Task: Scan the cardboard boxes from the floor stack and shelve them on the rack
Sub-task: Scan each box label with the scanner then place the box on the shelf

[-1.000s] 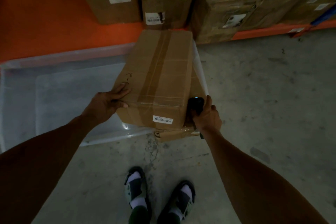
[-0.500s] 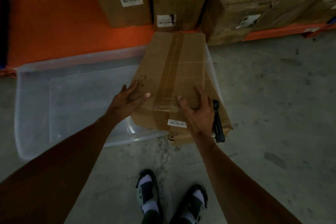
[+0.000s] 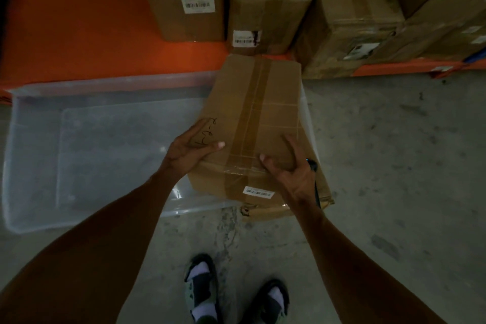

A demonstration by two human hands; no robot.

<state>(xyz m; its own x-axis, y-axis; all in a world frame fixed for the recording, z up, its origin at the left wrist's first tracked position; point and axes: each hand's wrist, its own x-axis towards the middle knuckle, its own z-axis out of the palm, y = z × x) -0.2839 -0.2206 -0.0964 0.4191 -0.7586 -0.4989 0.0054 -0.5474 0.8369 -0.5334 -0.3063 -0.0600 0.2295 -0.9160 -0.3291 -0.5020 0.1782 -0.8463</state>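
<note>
The person holds a taped cardboard box [image 3: 256, 123] with both hands. The left hand [image 3: 190, 151] grips its left edge. The right hand [image 3: 292, 173] grips its right near corner, with a black scanner [image 3: 314, 179] tucked behind it. The box sits over the right end of a clear plastic bin [image 3: 79, 144], near the orange rack [image 3: 79, 21].

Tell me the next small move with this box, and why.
Probably lift the top box straight up and carry it toward the orange rack. Both the left hand and the right hand already rest on its near end, its barcode label faces you, and the scanner sits beside the right hand.
</note>
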